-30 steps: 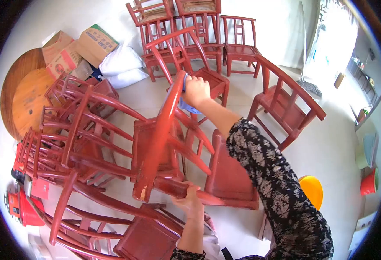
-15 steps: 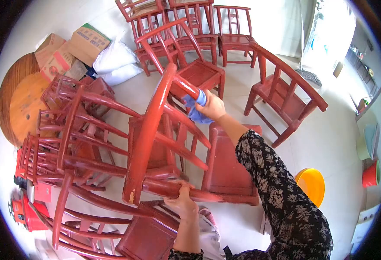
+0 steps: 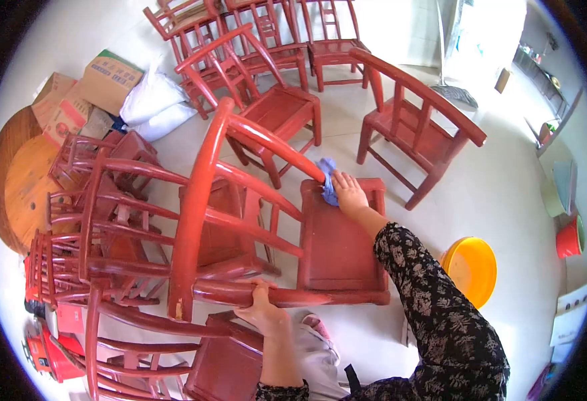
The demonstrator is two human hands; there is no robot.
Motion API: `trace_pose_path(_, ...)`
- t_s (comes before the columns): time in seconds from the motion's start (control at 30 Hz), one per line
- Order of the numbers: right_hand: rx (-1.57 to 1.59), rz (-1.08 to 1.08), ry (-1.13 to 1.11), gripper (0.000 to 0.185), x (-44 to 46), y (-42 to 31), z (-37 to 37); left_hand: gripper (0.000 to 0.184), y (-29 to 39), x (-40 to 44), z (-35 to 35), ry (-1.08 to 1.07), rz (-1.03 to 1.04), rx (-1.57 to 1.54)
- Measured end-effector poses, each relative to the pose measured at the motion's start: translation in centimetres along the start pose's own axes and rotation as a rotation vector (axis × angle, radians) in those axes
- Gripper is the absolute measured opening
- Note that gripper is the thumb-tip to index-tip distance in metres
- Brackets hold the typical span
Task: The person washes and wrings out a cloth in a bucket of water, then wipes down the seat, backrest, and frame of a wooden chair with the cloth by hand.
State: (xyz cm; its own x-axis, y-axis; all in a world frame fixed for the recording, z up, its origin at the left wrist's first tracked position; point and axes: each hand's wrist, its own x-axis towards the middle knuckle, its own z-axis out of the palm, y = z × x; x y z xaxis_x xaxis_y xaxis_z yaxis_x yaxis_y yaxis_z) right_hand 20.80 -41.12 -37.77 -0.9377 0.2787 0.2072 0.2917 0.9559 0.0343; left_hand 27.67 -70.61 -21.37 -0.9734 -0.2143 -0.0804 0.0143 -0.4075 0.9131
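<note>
A pile of chairs (image 3: pixel 133 266) fills the left, with a wood disc (image 3: pixel 26 180) behind it at the wall. These and the lone chair (image 3: pixel 420 95) standing to the right have all slipped toward the picture's left since a second ago; the head has probably turned, rather than the furniture moved.

The held chair (image 3: pixel 340 230) is in the middle, tipped with its top rail (image 3: pixel 203 194) toward the left and its seat (image 3: pixel 340 260) to the right, above the floor. Its pose looks much the same as before. Two long posts join rail and seat: the far post (image 3: pixel 273 142) and the near post (image 3: pixel 293 295). Well apart from it, on the right, is a yellow basin (image 3: pixel 472 271).

The left hand (image 3: pixel 264 311) stays closed around the near post, between rail and seat, steadying the chair.

The right hand (image 3: pixel 350 194) has made the real change. A second ago it was up by the rail; half a second ago it was partway down the far post; now it is at the seat end. Its fingers lie over the bunched cloth it holds; the thumb's place is hard to tell.

Smallest is that blue cloth (image 3: pixel 328 190), against the post's end, just over the seat's edge. It seems to have covered most of that post in one pass; how clean the wood is cannot be told.
</note>
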Motion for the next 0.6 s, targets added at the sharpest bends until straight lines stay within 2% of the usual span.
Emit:
trace_pose_path(0.03, -0.053, -0.006, -0.148, 0.055, -0.5, -0.3, -1.2, 0.012, -0.2, 0.1, -0.2, -0.013, 0.029, 0.004)
trace_pose_path(0.07, -0.059, 0.003, -0.149, 0.055, -1.1, -0.3, -1.8, 0.011, -0.3, 0.1, -0.2, -0.023, 0.057, 0.009)
trace_pose_path(0.13, -0.186, -0.133, -0.175, 0.052, -1.7, 0.1, -1.8, 0.012, -0.1, 0.0, -0.2, -0.032, 0.046, 0.012)
trace_pose_path(0.17, -0.319, -0.262, -0.113, 0.048, -2.1, 1.0, -1.9, 0.012, 0.0, 0.0, -0.3, -0.036, 0.043, 0.026)
trace_pose_path(0.2, -0.316, -0.257, -0.116, 0.048, -2.0, 1.6, -2.4, 0.012, -0.1, 0.0, -0.4, -0.040, 0.041, 0.031)
trace_pose_path(0.27, -0.384, -0.049, -0.364, 0.045, -0.9, 3.1, -3.9, 0.011, -0.3, 0.2, -0.5, -0.039, 0.065, 0.022)
trace_pose_path(0.3, -0.181, 0.141, -0.200, 0.047, -0.3, 5.0, 0.1, 0.011, -0.4, 0.1, -0.4, -0.038, 0.062, 0.022)
trace_pose_path(0.33, -0.182, 0.143, -0.202, 0.047, -0.3, 4.8, 0.0, 0.010, -0.3, 0.0, -0.2, -0.012, 0.074, 0.020)
trace_pose_path(0.4, 0.019, 0.298, -0.252, 0.052, 0.0, 3.6, -0.3, 0.010, -0.2, -0.1, 0.2, 0.008, 0.082, 0.019)
trace_pose_path(0.43, -0.023, 0.329, -0.330, 0.057, 0.5, 2.0, -1.1, 0.008, -0.1, -0.1, 0.1, 0.013, 0.067, 0.041)
trace_pose_path(0.47, -0.024, 0.338, -0.332, 0.057, 0.8, 0.9, -0.4, 0.007, -0.1, -0.1, 0.1, 0.016, 0.052, 0.065)
trace_pose_path(0.53, 0.029, 0.178, -0.157, 0.058, 0.7, -0.6, 1.4, 0.009, -0.4, 0.1, -0.1, 0.001, 0.064, 0.052)
trace_pose_path(0.6, 0.044, 0.129, -0.095, 0.059, 0.1, -1.0, 1.5, 0.012, -0.6, 0.1, -0.3, -0.007, 0.079, 0.035)
